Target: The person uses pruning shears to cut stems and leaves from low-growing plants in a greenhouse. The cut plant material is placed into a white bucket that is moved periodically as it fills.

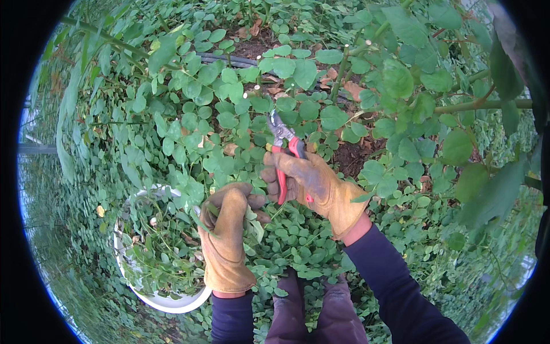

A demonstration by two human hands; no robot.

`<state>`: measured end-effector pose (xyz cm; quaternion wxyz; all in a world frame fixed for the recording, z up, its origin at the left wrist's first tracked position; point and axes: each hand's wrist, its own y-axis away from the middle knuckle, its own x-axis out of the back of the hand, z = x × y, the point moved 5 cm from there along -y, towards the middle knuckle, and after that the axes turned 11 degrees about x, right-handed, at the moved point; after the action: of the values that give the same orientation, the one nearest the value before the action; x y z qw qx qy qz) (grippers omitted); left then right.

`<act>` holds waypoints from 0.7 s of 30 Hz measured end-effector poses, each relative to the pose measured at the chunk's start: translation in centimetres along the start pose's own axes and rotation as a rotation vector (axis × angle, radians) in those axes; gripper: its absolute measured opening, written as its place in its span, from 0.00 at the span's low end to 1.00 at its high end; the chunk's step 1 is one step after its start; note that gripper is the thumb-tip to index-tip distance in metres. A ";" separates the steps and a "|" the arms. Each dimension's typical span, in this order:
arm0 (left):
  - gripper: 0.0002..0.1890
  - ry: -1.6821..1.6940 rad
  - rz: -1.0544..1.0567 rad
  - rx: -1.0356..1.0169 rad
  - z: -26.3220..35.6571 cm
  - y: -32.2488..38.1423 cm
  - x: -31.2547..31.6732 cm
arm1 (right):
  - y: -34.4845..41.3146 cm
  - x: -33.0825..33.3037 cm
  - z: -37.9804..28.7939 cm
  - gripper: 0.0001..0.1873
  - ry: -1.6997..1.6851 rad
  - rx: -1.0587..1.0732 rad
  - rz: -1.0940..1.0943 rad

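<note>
My right hand [307, 180], in a tan leather work glove, is closed round the red handles of a pair of pruning shears [281, 133]. Their metal blades point up and away, above low green leaves. Beside it on the left, my left hand [230, 219], in a matching glove, is curled round some cut leafy stems [253, 225], whose pale leaves stick out by its fingers. Part of what it grips is hidden by the glove. A white round tub [172, 304] stands left of my left hand, holding leafy cuttings [167, 253].
Leafy bushes surround me, with thick green stems [481, 105] reaching in from the right. Several cut stubs with pale ends [346, 46] stand ahead, near a dark hose [227, 60] on the soil. Brown dry leaves [353, 90] lie about. My legs [300, 309] stand among low foliage.
</note>
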<state>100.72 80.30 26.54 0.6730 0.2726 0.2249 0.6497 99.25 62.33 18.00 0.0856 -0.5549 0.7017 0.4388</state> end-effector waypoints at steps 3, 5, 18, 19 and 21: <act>0.25 0.023 -0.003 0.012 0.3 -0.2 -0.5 | -0.4 -0.2 0.3 0.22 -0.035 -0.009 -0.019; 0.25 -0.004 -0.002 -0.016 0.7 -0.4 -0.9 | -1.7 -0.2 0.5 0.23 -0.145 -0.012 -0.077; 0.27 0.013 0.049 -0.014 2.2 -1.8 -1.3 | -2.8 0.3 1.7 0.23 -0.357 -0.050 -0.205; 0.27 0.012 0.047 -0.026 2.4 -2.0 -1.3 | -2.9 0.2 1.4 0.23 -0.332 -0.040 -0.219; 0.27 0.025 0.023 -0.032 2.9 -2.7 -1.7 | -3.3 -0.1 0.8 0.23 -0.284 -0.019 -0.243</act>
<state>104.56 78.41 26.80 0.6669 0.2561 0.2196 0.6643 101.82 62.93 15.84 0.2309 -0.5690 0.6061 0.5056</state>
